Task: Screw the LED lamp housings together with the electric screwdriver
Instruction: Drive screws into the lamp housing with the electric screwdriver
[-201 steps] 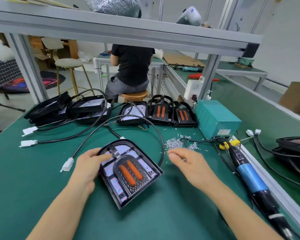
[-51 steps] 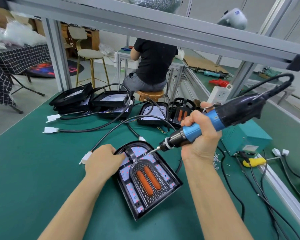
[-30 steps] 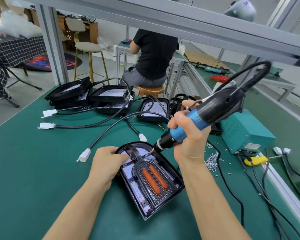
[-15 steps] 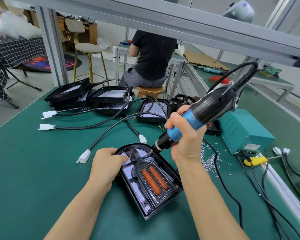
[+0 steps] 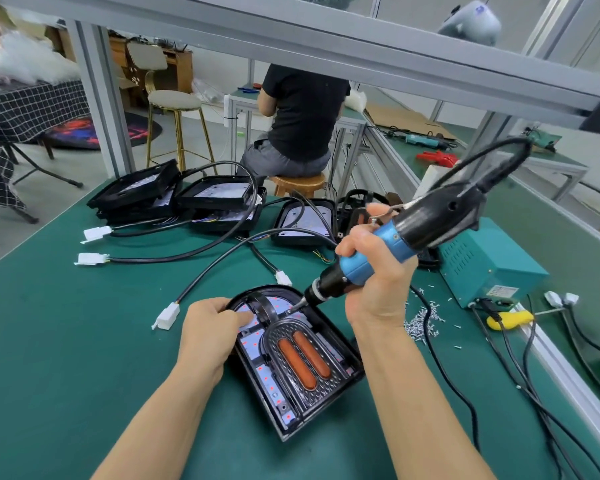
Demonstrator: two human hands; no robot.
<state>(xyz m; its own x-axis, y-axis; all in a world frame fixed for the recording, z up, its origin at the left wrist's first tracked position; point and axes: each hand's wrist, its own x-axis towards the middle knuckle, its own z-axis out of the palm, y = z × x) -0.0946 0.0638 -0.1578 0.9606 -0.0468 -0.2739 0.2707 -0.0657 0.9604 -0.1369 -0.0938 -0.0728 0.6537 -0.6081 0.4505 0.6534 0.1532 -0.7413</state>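
Observation:
A black arch-shaped LED lamp housing [image 5: 302, 368] with two orange strips lies on the green table in front of me. My left hand [image 5: 210, 327] rests on its upper left part, fingers over the rim and the inner board. My right hand [image 5: 374, 271] grips the blue-and-black electric screwdriver [image 5: 395, 244], tilted down to the left. Its bit tip touches the housing near the rounded top, right of the black strap. A pile of small silver screws [image 5: 421, 320] lies to the right of the housing.
Several more black lamp housings [image 5: 219, 199] with black cables and white connectors [image 5: 167, 315] lie at the back of the table. A teal power box [image 5: 489, 265] stands at the right, a yellow plug [image 5: 508, 318] beside it. A person sits on a stool behind the bench.
My right hand picked up the screwdriver from the right and brought it to the housing. In the last second its bit came down onto the housing's top; my left hand stayed put.

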